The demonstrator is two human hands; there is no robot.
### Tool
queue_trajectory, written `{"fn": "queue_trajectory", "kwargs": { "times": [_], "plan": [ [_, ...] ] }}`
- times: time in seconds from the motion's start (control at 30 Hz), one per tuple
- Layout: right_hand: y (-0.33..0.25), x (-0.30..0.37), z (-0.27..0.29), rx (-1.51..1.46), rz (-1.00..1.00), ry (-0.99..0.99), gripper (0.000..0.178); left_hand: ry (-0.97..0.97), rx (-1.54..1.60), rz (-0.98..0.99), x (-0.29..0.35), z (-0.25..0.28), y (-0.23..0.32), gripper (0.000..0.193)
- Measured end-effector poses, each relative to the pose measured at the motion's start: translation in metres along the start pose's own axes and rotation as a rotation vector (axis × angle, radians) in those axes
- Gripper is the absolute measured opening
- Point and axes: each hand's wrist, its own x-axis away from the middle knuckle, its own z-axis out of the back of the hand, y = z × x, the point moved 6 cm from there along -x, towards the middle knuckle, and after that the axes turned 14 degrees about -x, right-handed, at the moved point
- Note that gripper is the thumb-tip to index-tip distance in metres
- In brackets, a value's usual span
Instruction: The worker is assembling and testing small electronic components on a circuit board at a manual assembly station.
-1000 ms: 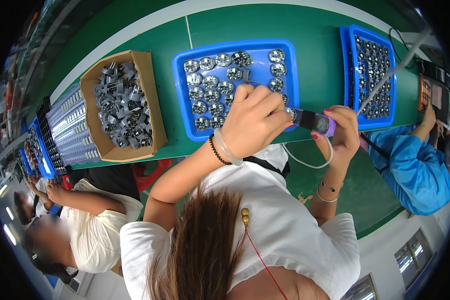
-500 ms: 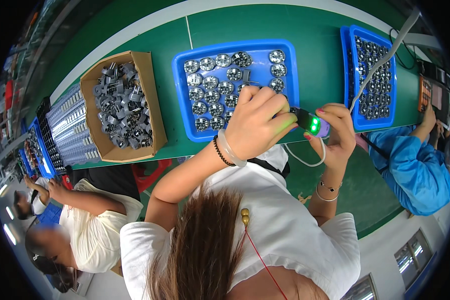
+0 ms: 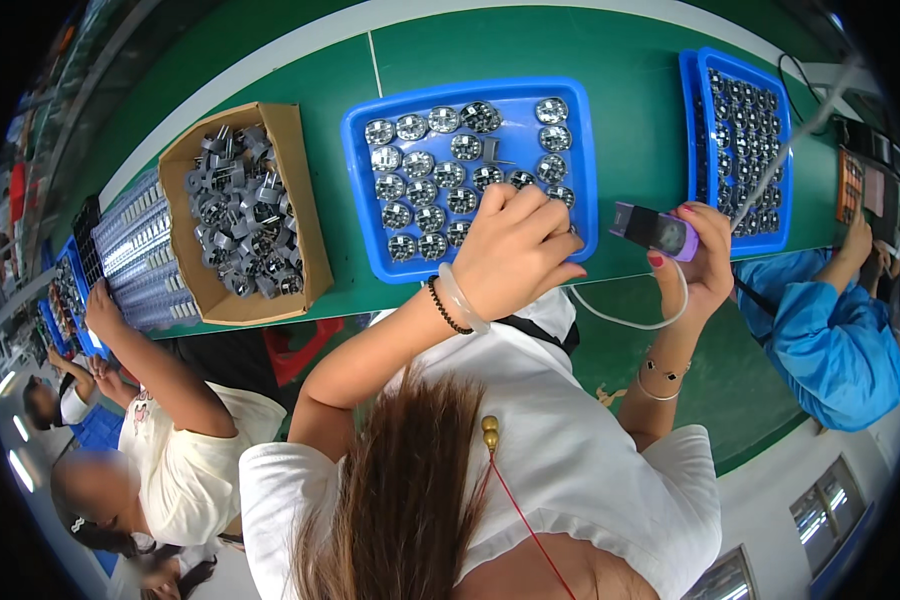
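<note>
My right hand (image 3: 702, 258) grips a small purple-and-black corded device (image 3: 658, 230), holding it out to the right of the blue tray (image 3: 582, 215). A pale cable (image 3: 630, 327) loops down below that device. Over the tray's near right part, my left hand (image 3: 525, 243) is closed with its fingers curled; whatever may be in them is hidden. Beneath and beyond it, round silvery-and-dark parts (image 3: 450, 175) lie in rows in the tray. One grey piece with metal prongs (image 3: 492, 151) lies on its side among them.
Left of the tray stands a cardboard box (image 3: 315, 220) full of grey pronged parts (image 3: 255, 220). Clear plastic trays (image 3: 148, 255) are stacked beyond it. Filled blue trays (image 3: 692, 150) sit at the right on the green table (image 3: 630, 120). People sit on both sides, one in a blue garment (image 3: 835, 335).
My right hand has drawn the device away from my left hand, to the right. Its green light no longer shows. The person at the left has reached toward the clear trays.
</note>
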Motion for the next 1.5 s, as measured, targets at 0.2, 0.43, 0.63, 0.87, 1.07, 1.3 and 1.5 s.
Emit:
{"fn": "queue_trajectory", "kwargs": {
  "times": [0.2, 0.43, 0.63, 0.87, 1.07, 1.3, 1.5],
  "plan": [
    [-0.001, -0.003, -0.010, 0.058, 0.059, -0.141, 0.047, 0.031, -0.200, 0.122, -0.012, 0.002, -0.015, 0.017],
    [0.000, -0.005, -0.028, 0.125, 0.082, -0.310, 0.047, 0.128, -0.079, 0.017, -0.017, 0.013, -0.010, 0.018],
    [-0.001, -0.006, -0.032, 0.107, 0.114, -0.322, 0.046, 0.100, -0.038, 0.096, -0.018, 0.015, -0.016, 0.016],
    [0.008, -0.002, -0.006, 0.028, 0.059, 0.102, 0.049, 0.109, -0.133, 0.034, -0.013, 0.009, -0.018, 0.014],
    [0.007, -0.008, -0.014, 0.046, 0.078, -0.019, 0.047, 0.055, -0.118, 0.071, -0.015, 0.006, -0.021, 0.018],
    [0.006, -0.020, -0.032, 0.107, 0.063, -0.151, 0.043, 0.102, -0.292, 0.169, -0.026, 0.003, -0.032, 0.017],
    [0.011, -0.026, -0.037, 0.113, 0.018, -0.221, 0.042, 0.159, -0.232, 0.077, -0.026, 0.017, -0.024, 0.014]
  ]
}}
